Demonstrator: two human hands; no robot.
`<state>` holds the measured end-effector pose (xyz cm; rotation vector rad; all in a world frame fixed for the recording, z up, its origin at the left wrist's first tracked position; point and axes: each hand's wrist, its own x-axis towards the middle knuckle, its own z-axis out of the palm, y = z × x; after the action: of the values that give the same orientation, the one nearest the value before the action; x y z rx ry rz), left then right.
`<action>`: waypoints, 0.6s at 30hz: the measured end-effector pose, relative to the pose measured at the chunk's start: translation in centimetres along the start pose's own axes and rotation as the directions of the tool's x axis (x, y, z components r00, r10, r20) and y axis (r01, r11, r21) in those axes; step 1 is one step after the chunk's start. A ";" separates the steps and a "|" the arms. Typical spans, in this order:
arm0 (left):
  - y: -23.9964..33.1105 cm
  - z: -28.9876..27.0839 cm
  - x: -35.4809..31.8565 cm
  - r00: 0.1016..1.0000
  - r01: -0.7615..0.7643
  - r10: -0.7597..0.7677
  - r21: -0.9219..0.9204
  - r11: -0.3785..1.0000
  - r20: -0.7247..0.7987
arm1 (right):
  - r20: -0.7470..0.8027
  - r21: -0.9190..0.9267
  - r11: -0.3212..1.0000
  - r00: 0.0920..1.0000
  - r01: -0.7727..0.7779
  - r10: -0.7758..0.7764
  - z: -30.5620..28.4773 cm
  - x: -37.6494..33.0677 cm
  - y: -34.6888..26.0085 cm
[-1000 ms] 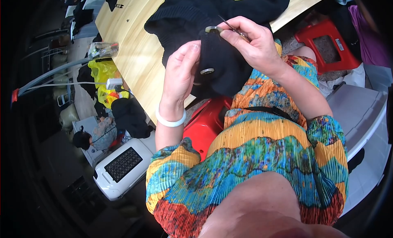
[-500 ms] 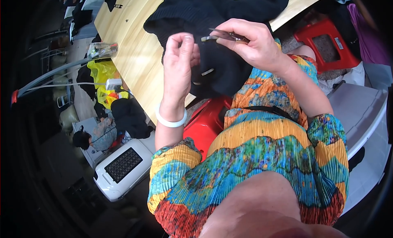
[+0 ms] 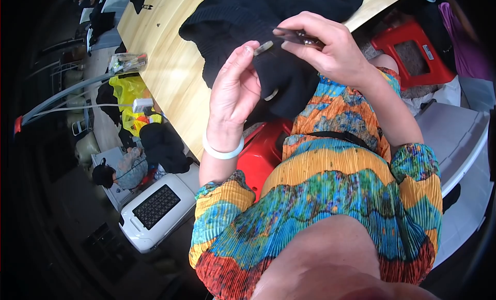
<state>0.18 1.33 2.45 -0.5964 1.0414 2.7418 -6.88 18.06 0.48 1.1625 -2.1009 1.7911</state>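
Observation:
A black knit garment (image 3: 227, 21) lies over the table edge and hangs down toward my lap. My left hand (image 3: 237, 88), with a white bangle on the wrist, pinches a pale button (image 3: 263, 47) between thumb and fingertip. Whether that button is fastened to the cloth I cannot tell. Lower on the garment, another pale button (image 3: 270, 95) shows edge-on. In my right hand (image 3: 330, 49) is a pair of small dark thread snips (image 3: 299, 37), gripped between thumb and fingers. Their tips point left, a little above and right of the pinched button, apart from it.
The light wooden table (image 3: 165, 57) stretches under the garment. Red plastic stools (image 3: 418, 57) stand at right and below the table edge. A white lidded bin (image 3: 157, 212), a yellow bag (image 3: 126, 96) and a person (image 3: 126, 171) are at left. A grey plastic surface (image 3: 444, 140) sits at right.
My left hand has moved slightly right and opened out from a curl, now pinching the button. My right hand with the snips has drawn back a little to the right, away from the button.

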 end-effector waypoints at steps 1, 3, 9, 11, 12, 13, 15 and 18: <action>-0.1 0.0 0.0 1.000 0.000 0.000 0.000 1.000 -0.001 | -0.047 -0.005 0.999 0.998 -0.048 0.048 -0.1 -0.2 -0.1; -0.3 0.0 0.1 1.000 -0.024 0.023 -0.044 0.999 -0.019 | -0.025 0.002 0.998 0.998 -0.057 0.057 -0.1 -0.3 -0.5; -1.1 -0.2 0.5 0.995 -0.101 0.101 0.006 0.995 0.019 | -0.083 0.145 0.979 0.985 -0.140 0.153 0.6 -0.4 -0.1; -1.3 -0.3 0.5 0.994 -0.111 0.111 -0.023 0.994 -0.007 | -0.070 0.175 0.961 0.971 -0.214 0.229 0.4 -0.7 -0.4; -1.4 -0.6 0.7 0.996 -0.086 0.084 -0.055 0.995 -0.033 | -0.078 0.141 0.970 0.974 -0.199 0.211 0.5 -1.0 -0.3; -1.7 -0.9 0.8 0.997 -0.061 0.056 -0.086 0.994 -0.060 | -0.084 0.107 0.977 0.977 -0.185 0.194 0.6 -1.3 -0.1; -2.0 -1.2 0.8 0.996 -0.034 0.024 -0.119 0.992 -0.085 | -0.036 0.054 0.989 0.990 -0.137 0.139 0.7 -1.6 -0.1; -2.0 -1.4 0.5 1.000 0.029 -0.028 -0.165 0.986 0.006 | 0.012 0.030 0.991 0.991 -0.134 0.133 0.8 -1.5 -0.6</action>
<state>0.75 1.91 0.11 -0.6236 0.8026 2.8213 -5.16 18.02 -0.15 1.0632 -2.2133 1.8840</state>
